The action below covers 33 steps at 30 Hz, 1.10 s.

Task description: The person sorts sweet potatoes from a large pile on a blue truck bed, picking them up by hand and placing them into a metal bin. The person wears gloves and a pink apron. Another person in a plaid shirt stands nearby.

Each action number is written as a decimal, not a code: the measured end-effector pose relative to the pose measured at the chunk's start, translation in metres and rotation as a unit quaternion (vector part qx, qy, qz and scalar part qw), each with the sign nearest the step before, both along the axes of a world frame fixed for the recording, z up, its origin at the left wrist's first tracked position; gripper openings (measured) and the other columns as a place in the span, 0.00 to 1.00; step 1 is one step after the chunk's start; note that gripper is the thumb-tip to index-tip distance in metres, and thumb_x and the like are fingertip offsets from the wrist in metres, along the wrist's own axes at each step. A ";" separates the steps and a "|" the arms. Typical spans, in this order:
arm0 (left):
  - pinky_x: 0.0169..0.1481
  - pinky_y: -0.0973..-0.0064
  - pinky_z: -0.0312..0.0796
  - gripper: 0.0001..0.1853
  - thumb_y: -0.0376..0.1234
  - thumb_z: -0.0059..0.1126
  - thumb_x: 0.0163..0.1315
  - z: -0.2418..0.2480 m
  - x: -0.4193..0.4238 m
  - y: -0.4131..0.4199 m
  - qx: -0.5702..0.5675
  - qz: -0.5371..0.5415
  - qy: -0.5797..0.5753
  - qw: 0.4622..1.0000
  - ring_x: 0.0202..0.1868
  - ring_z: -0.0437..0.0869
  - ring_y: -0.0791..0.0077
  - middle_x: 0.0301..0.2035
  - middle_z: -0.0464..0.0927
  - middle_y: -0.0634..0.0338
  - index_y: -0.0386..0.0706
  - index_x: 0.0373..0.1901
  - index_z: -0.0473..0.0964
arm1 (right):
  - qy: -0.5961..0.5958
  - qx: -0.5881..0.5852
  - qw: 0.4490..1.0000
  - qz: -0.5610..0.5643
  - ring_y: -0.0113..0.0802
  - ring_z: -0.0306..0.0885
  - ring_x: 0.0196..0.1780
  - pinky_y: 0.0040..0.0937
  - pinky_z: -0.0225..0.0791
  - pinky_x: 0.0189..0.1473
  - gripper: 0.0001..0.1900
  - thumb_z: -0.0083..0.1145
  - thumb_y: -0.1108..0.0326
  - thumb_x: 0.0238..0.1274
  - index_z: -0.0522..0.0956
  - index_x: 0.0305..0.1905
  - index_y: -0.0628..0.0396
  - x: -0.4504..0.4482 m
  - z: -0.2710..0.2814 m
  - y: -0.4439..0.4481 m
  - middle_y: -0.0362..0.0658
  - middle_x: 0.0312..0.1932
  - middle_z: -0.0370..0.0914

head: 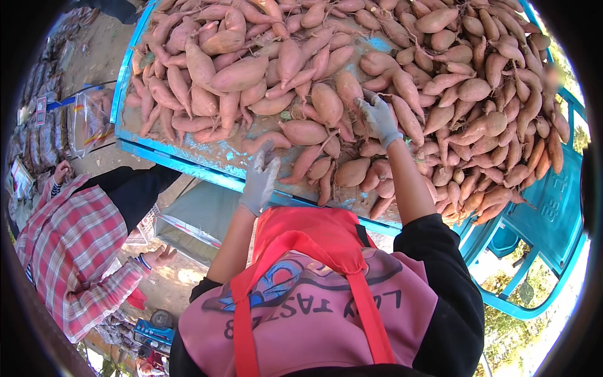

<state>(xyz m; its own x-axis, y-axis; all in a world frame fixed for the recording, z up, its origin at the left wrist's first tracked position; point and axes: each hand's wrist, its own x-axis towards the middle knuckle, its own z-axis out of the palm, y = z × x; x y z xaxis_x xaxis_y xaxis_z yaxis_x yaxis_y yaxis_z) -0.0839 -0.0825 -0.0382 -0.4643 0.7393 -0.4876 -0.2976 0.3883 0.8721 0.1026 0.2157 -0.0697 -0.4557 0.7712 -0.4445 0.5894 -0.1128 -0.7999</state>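
Both of my hands wear pale, soil-marked gloves. My left hand point(261, 181) hovers near the front edge of a blue truck bed point(183, 158), its fingers apart with nothing between them. Its fingertips are beside or touching a slender sweet potato point(268, 140); the contact is unclear. My right hand point(379, 120) reaches in among the heaped sweet potatoes. Its fingers are at the side of a plump sweet potato point(348, 88); whether they grip it is hidden. Loose sweet potatoes, including a round one point(352, 172), lie between my arms.
A large pile of sweet potatoes point(476, 89) fills the right side, another heap point(240, 73) the back left. At left stands a person in a plaid shirt point(85, 235), near a clear bag of sweet potatoes point(94, 118). A grey-green box or cover point(198, 221) is below the bed's edge.
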 end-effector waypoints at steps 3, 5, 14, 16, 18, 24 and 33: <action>0.63 0.73 0.69 0.26 0.31 0.54 0.71 -0.005 0.012 0.016 -0.001 -0.045 0.006 0.999 0.57 0.75 0.70 0.57 0.73 0.54 0.35 0.69 0.65 | -0.107 0.128 0.985 0.039 0.34 0.81 0.43 0.34 0.73 0.48 0.23 0.56 0.52 0.72 0.79 0.56 0.63 -0.023 -0.014 0.035 0.48 0.40 0.85; 0.64 0.71 0.68 0.26 0.31 0.54 0.71 0.000 0.020 0.025 0.002 -0.048 -0.013 0.999 0.59 0.76 0.69 0.58 0.74 0.52 0.34 0.69 0.65 | -0.062 0.119 0.991 -0.003 0.39 0.82 0.44 0.37 0.74 0.48 0.25 0.57 0.51 0.70 0.79 0.55 0.64 -0.043 -0.057 0.070 0.51 0.41 0.85; 0.67 0.71 0.67 0.24 0.31 0.52 0.72 -0.003 0.026 0.022 -0.041 -0.036 -0.051 0.997 0.61 0.76 0.68 0.59 0.74 0.51 0.32 0.67 0.66 | 0.139 0.070 0.984 0.083 0.38 0.79 0.55 0.32 0.72 0.57 0.29 0.68 0.55 0.61 0.74 0.63 0.60 -0.066 -0.031 0.061 0.48 0.55 0.80; 0.67 0.71 0.68 0.23 0.31 0.52 0.73 -0.011 0.025 0.021 -0.037 -0.033 -0.040 0.998 0.60 0.76 0.69 0.58 0.75 0.51 0.32 0.66 0.67 | 0.042 0.091 0.974 0.203 0.42 0.80 0.55 0.35 0.72 0.58 0.31 0.69 0.56 0.60 0.73 0.65 0.57 -0.052 0.009 0.059 0.49 0.55 0.81; 0.67 0.72 0.68 0.22 0.30 0.52 0.73 -0.010 0.027 0.028 -0.031 -0.047 -0.026 0.998 0.60 0.76 0.70 0.58 0.75 0.52 0.32 0.66 0.67 | -0.063 0.216 0.948 0.223 0.46 0.78 0.58 0.38 0.71 0.60 0.27 0.65 0.57 0.61 0.74 0.64 0.52 -0.040 0.009 0.090 0.50 0.57 0.79; 0.65 0.73 0.69 0.22 0.31 0.52 0.73 0.002 0.022 0.039 -0.028 -0.065 -0.016 0.997 0.59 0.77 0.70 0.57 0.76 0.51 0.32 0.66 0.68 | -0.355 0.324 0.795 0.370 0.53 0.78 0.60 0.49 0.73 0.60 0.27 0.62 0.57 0.58 0.74 0.63 0.49 -0.034 -0.035 0.162 0.53 0.59 0.78; 0.65 0.73 0.69 0.21 0.30 0.51 0.73 -0.011 0.019 0.029 -0.030 -0.039 -0.040 0.998 0.58 0.77 0.71 0.56 0.77 0.52 0.32 0.65 0.68 | 0.413 -0.268 0.870 -0.004 0.43 0.71 0.65 0.44 0.64 0.69 0.35 0.65 0.60 0.60 0.65 0.70 0.56 -0.011 0.048 0.144 0.48 0.63 0.72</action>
<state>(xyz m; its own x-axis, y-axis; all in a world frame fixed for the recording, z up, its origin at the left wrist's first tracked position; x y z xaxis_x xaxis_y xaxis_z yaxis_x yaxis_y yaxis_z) -0.0646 -0.0530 -0.0490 -0.3644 0.7397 -0.5658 -0.3327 0.4641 0.8210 0.0919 0.3596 -0.0219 -0.7860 0.5587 -0.2647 -0.1649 -0.6021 -0.7812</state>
